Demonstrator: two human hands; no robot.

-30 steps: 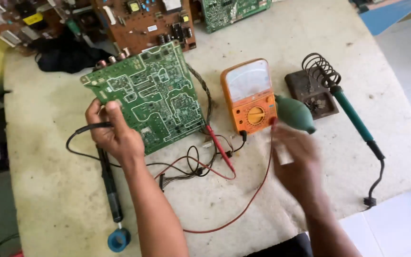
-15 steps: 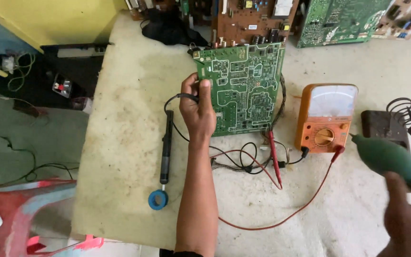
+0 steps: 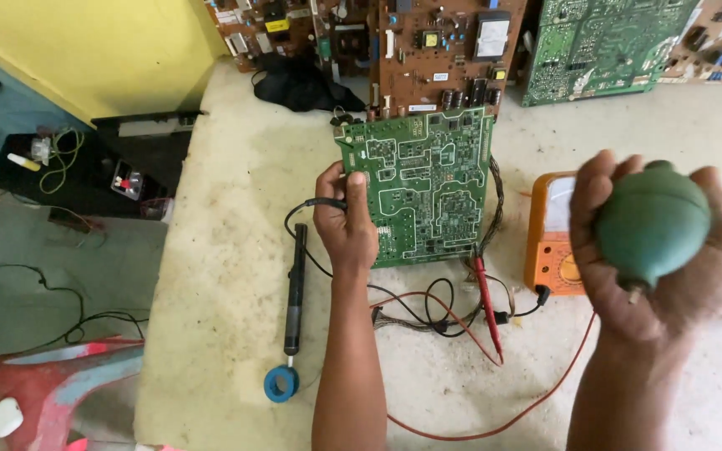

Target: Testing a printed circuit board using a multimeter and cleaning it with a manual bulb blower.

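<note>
A: Green rubber bulb [image 3: 652, 221], status?

B: Cupped in the right hand [image 3: 653, 267], raised above the table [image 3: 227, 250] at the right of the view. Fingers [image 3: 588, 200] curl up its left side, thumb on the right edge, palm under it. Short nozzle points down toward the wrist. Grip is closed round the bulb, not squeezing it flat as far as I can tell.

A: Left hand [image 3: 346, 224]?

B: Pinching the left edge of the green circuit board [image 3: 424, 190]. Thumb on top, other fingers tucked under the edge, so closed on the board. Board lies flat on the table, solder side up, roughly centre.

A: What's around it?

B: Just left of that hand, a black probe [image 3: 295, 288] lies lengthwise, its black lead looping past the knuckles. Blue tape roll [image 3: 282, 383] sits at the probe's lower end, touching or nearly so. Red probe [image 3: 486, 305] lies below the board's lower right corner, red lead [image 3: 495, 422] running along the front of the table. Tangle of black wire between both probes.

A: Meter?

B: Orange analog multimeter [image 3: 549, 246] right of the board, partly hidden behind the right hand. Behind the green board: a brown circuit board [image 3: 444, 50], another green one [image 3: 603, 46] and a black cloth [image 3: 298, 83].
</note>
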